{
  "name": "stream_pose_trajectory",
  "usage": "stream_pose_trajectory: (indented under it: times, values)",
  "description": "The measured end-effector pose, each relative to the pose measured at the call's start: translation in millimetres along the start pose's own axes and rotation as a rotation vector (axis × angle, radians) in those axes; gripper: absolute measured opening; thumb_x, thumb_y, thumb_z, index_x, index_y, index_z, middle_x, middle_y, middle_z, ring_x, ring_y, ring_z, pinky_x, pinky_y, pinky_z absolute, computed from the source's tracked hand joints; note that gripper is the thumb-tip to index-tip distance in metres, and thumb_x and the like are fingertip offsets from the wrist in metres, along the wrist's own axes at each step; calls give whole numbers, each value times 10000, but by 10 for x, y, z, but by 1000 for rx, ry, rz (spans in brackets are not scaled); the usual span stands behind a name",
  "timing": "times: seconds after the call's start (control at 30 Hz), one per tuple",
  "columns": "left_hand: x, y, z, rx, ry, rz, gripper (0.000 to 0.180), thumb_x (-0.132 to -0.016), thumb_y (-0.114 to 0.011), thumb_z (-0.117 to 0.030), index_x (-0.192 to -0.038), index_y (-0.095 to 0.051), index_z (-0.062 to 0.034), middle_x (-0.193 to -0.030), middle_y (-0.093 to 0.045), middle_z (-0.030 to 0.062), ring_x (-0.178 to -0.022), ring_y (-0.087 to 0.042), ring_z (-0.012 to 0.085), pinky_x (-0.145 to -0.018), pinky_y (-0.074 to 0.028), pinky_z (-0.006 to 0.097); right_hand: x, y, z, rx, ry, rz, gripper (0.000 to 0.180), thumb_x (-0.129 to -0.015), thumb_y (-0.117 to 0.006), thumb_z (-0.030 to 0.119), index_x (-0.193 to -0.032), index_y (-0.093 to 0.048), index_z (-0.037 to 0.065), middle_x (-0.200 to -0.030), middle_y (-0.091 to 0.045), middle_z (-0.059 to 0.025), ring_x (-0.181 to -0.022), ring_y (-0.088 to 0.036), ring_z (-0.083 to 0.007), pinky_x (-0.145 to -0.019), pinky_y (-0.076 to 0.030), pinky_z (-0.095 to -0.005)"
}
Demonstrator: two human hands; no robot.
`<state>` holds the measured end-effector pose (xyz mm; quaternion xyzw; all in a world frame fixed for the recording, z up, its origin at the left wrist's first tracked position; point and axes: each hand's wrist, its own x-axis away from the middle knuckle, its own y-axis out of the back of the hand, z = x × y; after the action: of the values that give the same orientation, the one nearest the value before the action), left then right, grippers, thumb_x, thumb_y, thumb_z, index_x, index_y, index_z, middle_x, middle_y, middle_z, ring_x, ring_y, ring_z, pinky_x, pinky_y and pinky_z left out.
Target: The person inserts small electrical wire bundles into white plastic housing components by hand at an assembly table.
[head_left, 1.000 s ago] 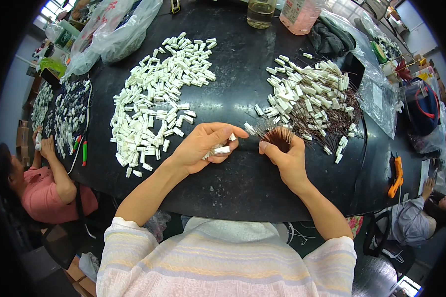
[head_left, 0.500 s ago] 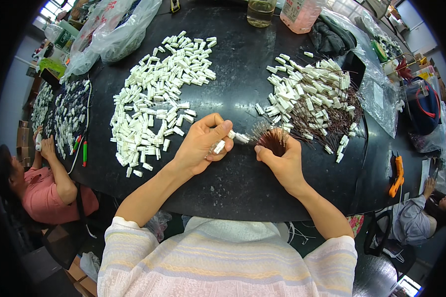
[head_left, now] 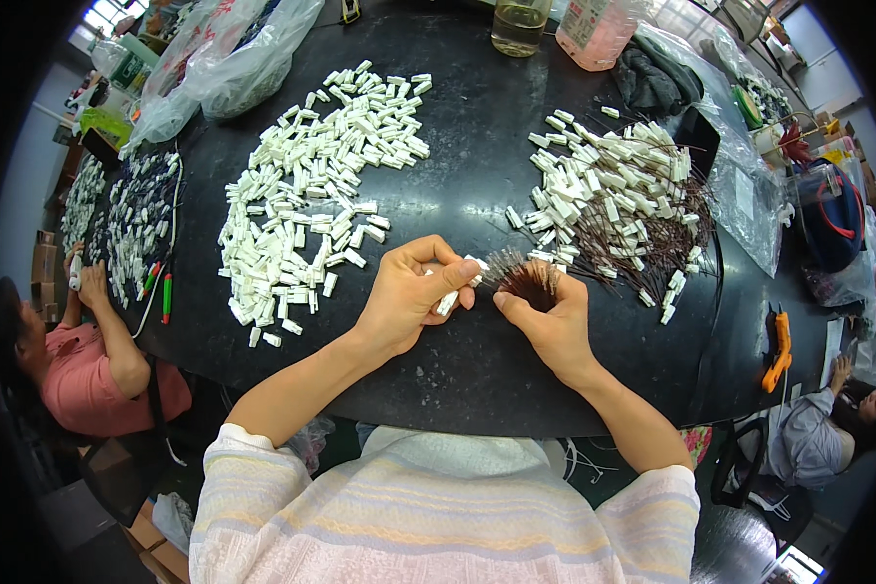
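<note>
Over the near middle of the black table, my left hand (head_left: 423, 292) is closed on small white plastic connectors (head_left: 447, 303); one sits between thumb and forefinger, others lie under the curled fingers. My right hand (head_left: 552, 326) grips a bundle of thin brown wires (head_left: 529, 283), whose pale metal tips fan out toward the left hand. The pinched connector is right at those tips; whether a wire is in it I cannot make out. Left of my hands spreads a large pile of loose white connectors (head_left: 307, 185). On the right lies a heap of connectors with brown wires attached (head_left: 613, 185).
A glass of yellowish liquid (head_left: 518, 27) and a pink-filled bottle (head_left: 594, 34) stand at the back. Plastic bags (head_left: 238, 68) lie far left. An orange glue gun (head_left: 778, 352) rests at right. Co-workers sit at left (head_left: 107, 380) and right (head_left: 808, 433).
My left hand has shifted slightly right, bringing its connector up against the wire tips. The right hand stays nearly in place, with the wire bundle still held.
</note>
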<state>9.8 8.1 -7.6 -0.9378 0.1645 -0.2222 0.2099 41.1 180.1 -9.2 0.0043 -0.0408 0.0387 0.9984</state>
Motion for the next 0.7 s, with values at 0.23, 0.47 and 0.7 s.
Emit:
stream_pose_trajectory:
  times: [0.23, 0.47, 0.7]
  values:
    - [-2, 7, -16, -67, -6, 47, 136, -823, -599, -142, -766, -530, -39, -600, -575, 74, -419, -404, 26, -340, -230, 162, -6, -6, 23, 17, 6, 28, 62, -729, -606, 18, -767, -573, -18, -677, -539, 7, -617, -460, -32, -545, -372, -194]
    - [-87, 178, -136, 249, 167, 150, 272, -873, -474, -153, -988, -508, 91, -849, -558, 131, -560, -443, 54, -418, -315, 154, -91, 164, 67, -75, -94, -125, 131, -815, -560, 102, -778, -584, -21, -646, -535, 2, -599, -457, -45, -547, -343, -188]
    - [-87, 238, -105, 295, 205, 226, 270, -813, -539, -66, -1031, -487, 83, -902, -539, 133, -571, -421, 62, -455, -339, 132, -91, 150, 105, 20, -46, -104, 78, -821, -536, 56, -794, -564, -11, -602, -520, 0, -552, -451, -48, -522, -333, -190]
